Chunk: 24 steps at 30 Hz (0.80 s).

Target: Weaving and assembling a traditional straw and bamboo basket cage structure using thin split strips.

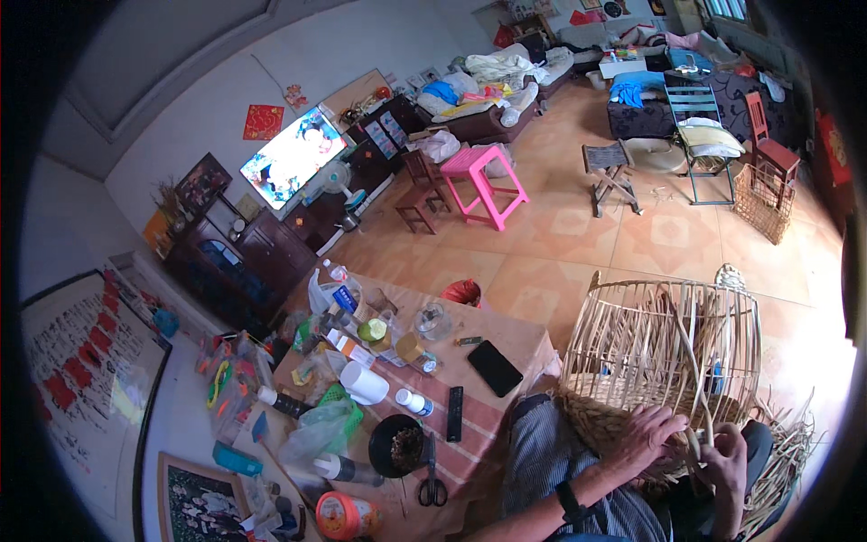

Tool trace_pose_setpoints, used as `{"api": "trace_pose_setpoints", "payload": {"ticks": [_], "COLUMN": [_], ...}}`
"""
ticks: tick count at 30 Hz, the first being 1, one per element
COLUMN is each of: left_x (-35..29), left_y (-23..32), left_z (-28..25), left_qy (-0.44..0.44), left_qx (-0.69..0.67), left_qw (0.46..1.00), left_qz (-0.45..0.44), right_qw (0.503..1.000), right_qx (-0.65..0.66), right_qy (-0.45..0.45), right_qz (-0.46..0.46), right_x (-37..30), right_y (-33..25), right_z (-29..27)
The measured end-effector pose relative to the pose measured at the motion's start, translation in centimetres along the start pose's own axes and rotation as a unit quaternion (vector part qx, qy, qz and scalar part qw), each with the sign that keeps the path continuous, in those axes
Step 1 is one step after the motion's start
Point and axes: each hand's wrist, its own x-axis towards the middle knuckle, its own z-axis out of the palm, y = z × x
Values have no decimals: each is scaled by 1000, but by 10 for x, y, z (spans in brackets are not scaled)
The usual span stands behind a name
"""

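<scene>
A large unfinished basket (623,334) of pale woven strips lies across my lap. Its open, widely spaced ribs face away from me and a thick braided part (591,423) is near my legs. My left hand (643,441), with a dark band on its wrist, is bent over the near braided part and grips it. Just right of it, my right hand (725,459) is closed around a long pale strip (694,361), which rises in a curve over the ribs. The fingertips of both hands are partly hidden.
Loose strips (795,452) pile up at my right. To the left, a table (515,339) holds a black phone (495,369), a remote (455,414), scissors (432,479), a dark bowl (390,452) and several bottles. A pink stool (483,172) stands farther off on the tiled floor.
</scene>
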Motion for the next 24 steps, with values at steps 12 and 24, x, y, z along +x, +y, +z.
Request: {"api": "trace_pose_setpoints", "payload": {"ticks": [12,24], "left_x": [13,6], "left_y": [10,6], "left_z": [-15,-34], "left_qy": [-41,-71], "left_qx": [53,13], "left_qw": [998,997], "left_qz": [-21,-15], "right_qw": [885,897], "right_qx": [458,442], "right_qy": [-40,-27], "right_qz": [-69,10], "right_x": [31,-13], "right_y": [-25,1], "right_z": [8,21]}}
